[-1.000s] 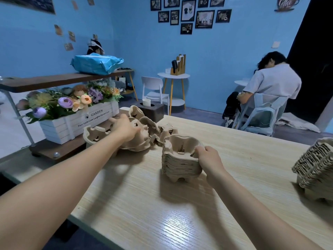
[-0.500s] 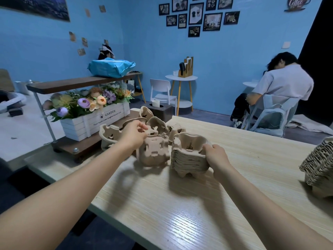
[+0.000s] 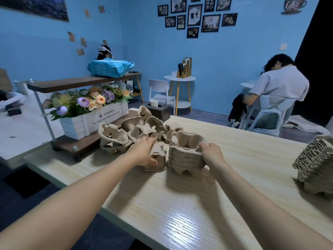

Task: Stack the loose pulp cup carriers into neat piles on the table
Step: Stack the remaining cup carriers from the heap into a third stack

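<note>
left hand (image 3: 144, 156): grip curled on one carrier (image 3: 158, 157), brought from the loose heap (image 3: 137, 132) and now low on the desk (image 3: 198, 204), touching the pile (image 3: 187, 156) | right hand (image 3: 210, 154): grip still holds pile's right edge | second pile (image 3: 315, 163): far right, unmoved

You face a blue wall (image 3: 144, 51) with framed pictures (image 3: 196, 14); below stand a white chair (image 3: 160, 91) and a round side table (image 3: 179, 79).
</note>
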